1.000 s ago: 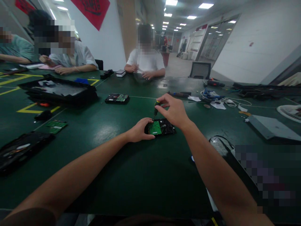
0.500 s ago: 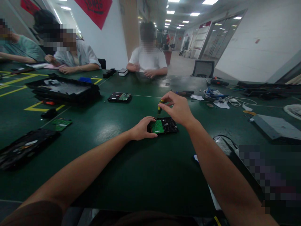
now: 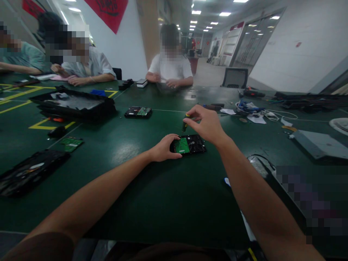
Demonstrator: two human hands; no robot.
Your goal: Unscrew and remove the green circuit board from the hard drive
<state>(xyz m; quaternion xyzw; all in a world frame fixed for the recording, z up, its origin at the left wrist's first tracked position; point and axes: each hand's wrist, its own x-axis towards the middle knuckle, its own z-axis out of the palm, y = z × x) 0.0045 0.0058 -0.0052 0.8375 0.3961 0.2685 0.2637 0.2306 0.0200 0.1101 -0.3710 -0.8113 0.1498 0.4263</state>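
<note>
A black hard drive with a green circuit board lies flat on the dark green table. My left hand grips its left end, thumb along the near edge and fingers at the far edge. Above the drive, my right hand pinches the handle of a small yellow-and-black screwdriver. The screwdriver stands nearly upright, its shaft pointing down at the drive's far edge by the board. Whether its tip sits in a screw is too small to tell.
Another hard drive lies farther back. At left are stacked black trays, a loose green circuit board and a black casing. Cables and a grey metal box occupy the right. A person sits opposite; others sit at left.
Both hands keep their places on the drive and the screwdriver. The screwdriver handle looks turned, with less yellow showing. The view has shifted very slightly.
</note>
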